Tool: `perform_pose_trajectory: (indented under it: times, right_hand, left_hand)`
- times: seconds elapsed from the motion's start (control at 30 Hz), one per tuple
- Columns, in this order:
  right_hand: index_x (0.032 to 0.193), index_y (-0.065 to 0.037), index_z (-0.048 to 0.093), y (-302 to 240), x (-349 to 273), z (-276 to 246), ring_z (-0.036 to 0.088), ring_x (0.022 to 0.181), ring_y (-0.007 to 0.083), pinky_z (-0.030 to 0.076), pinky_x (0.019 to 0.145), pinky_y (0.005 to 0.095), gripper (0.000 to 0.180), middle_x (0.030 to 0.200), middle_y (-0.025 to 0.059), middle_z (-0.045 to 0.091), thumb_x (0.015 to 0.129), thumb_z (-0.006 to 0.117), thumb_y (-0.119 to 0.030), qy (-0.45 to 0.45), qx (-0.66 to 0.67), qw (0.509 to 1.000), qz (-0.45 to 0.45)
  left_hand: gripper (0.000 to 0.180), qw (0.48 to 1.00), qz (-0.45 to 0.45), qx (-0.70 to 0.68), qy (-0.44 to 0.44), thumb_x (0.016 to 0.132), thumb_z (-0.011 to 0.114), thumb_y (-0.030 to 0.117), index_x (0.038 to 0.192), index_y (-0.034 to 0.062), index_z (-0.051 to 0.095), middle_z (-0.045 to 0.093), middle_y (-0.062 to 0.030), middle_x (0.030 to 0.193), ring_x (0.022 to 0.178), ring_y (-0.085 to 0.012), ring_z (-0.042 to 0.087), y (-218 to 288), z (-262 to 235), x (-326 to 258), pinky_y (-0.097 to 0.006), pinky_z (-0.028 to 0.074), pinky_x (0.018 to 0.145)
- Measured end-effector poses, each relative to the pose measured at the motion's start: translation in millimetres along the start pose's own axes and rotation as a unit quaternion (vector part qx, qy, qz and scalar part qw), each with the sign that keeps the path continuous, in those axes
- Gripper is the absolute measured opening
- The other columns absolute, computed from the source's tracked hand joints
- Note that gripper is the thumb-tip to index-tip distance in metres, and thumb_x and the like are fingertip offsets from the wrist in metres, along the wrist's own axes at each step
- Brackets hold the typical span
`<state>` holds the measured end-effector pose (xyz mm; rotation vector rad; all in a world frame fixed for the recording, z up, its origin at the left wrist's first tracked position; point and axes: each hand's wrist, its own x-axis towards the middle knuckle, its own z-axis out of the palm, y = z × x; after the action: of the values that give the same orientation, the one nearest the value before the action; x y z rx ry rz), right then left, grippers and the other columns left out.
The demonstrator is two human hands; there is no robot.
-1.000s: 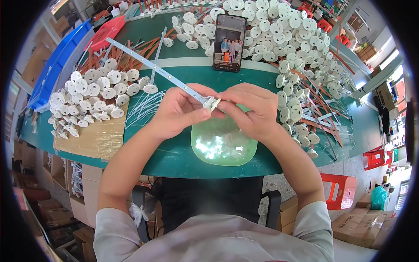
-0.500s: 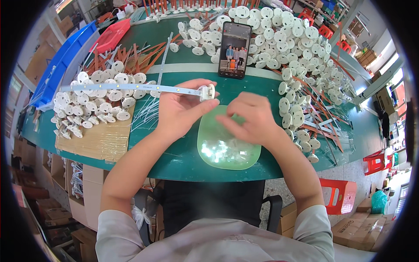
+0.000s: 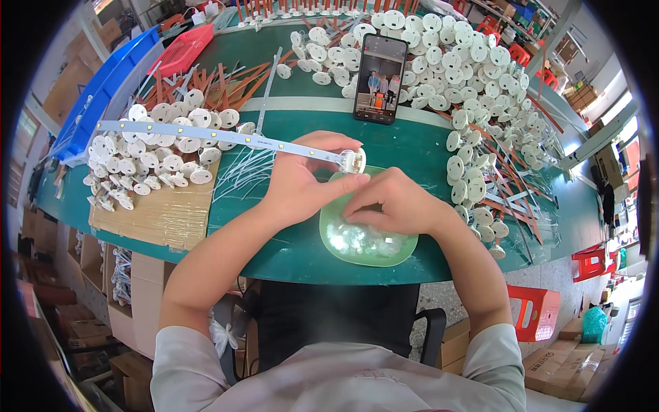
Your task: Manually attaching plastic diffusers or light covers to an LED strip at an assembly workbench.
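Note:
My left hand (image 3: 302,180) grips a white LED strip (image 3: 226,136) close to its right end, between thumb and fingers. A round white end cap (image 3: 357,161) with wires sits at that end, just past my thumb. The strip's far end reaches left over a heap of similar caps. My right hand (image 3: 395,202) dips into a green translucent bowl (image 3: 367,258), its fingertips drawn together over small clear shiny pieces (image 3: 357,237). Whatever those fingertips hold is hidden.
A phone (image 3: 379,79) stands upright beyond my hands. Round white caps (image 3: 460,62) pile up at the far right, and another heap (image 3: 161,147) partly covers cardboard (image 3: 165,213) on the left. A blue tray (image 3: 103,89) and red basket (image 3: 182,49) stand far left.
My right hand has lowered from above the bowl into it, and its fingers have drawn together. The strip's right end now tilts lower. The whole view has shifted slightly.

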<state>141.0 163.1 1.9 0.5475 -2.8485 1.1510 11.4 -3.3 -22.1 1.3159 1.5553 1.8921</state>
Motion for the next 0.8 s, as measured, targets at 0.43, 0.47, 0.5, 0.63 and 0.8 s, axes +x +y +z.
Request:
perform_pose_trajectory:
  times: [0.43, 0.47, 0.5, 0.63, 0.8]
  right_hand:
    - [0.090, -0.003, 0.076, 13, 0, -5, 0.068, 0.069, 0.0269, 0.054, 0.066, 0.0341, 0.010, 0.082, 0.0108, 0.072, 0.080, 0.074, -0.006, 0.098, -0.017, 0.995, -0.033]
    - [0.090, -0.002, 0.075, 21, 1, -4, 0.069, 0.071, 0.0247, 0.055, 0.066, 0.0325, 0.010, 0.085, 0.0105, 0.073, 0.079, 0.075, -0.003, 0.123, -0.040, 0.985, -0.112]
    - [0.090, -0.002, 0.075, 22, 0, -4, 0.069, 0.071, 0.0247, 0.055, 0.066, 0.0325, 0.010, 0.085, 0.0105, 0.073, 0.079, 0.075, -0.003, 0.128, -0.034, 0.985, -0.112]
    - [0.088, 0.000, 0.073, 10, -5, -15, 0.068, 0.068, 0.0164, 0.055, 0.065, 0.0278, 0.009, 0.082, 0.0091, 0.073, 0.080, 0.076, -0.002, 0.092, 0.067, 0.993, 0.034]
    - [0.086, 0.002, 0.074, 9, -9, -25, 0.069, 0.074, 0.0096, 0.057, 0.068, 0.0255, 0.006, 0.081, 0.0051, 0.073, 0.082, 0.077, -0.001, 0.205, 0.149, 0.962, 0.100]
  left_hand:
    - [0.041, 0.999, -0.013, 0.029, 0.011, 0.078, 0.085, 0.009, 0.114, 0.0013, 0.068, 0.066, -0.0081, 0.112, 0.101, -0.0148, 0.066, 4, -1, 5, -0.030, 0.056, 0.086]
    - [0.041, 0.999, -0.021, 0.026, 0.023, 0.078, 0.085, 0.008, 0.114, -0.0003, 0.068, 0.065, -0.0085, 0.112, 0.101, -0.0151, 0.065, 6, 2, 4, -0.030, 0.056, 0.091]
    - [0.041, 0.999, -0.026, 0.030, 0.019, 0.078, 0.085, 0.008, 0.114, -0.0003, 0.068, 0.065, -0.0085, 0.112, 0.101, -0.0151, 0.065, 6, 2, 4, -0.030, 0.056, 0.091]
    - [0.041, 0.999, -0.020, 0.029, 0.010, 0.078, 0.085, 0.007, 0.115, 0.0000, 0.068, 0.065, -0.0087, 0.112, 0.102, -0.0150, 0.065, 5, 2, 6, -0.031, 0.056, 0.091]
    - [0.042, 0.998, -0.020, 0.060, 0.003, 0.078, 0.084, 0.005, 0.115, -0.0007, 0.067, 0.064, -0.0093, 0.115, 0.104, -0.0161, 0.065, 5, 2, 4, -0.031, 0.056, 0.092]
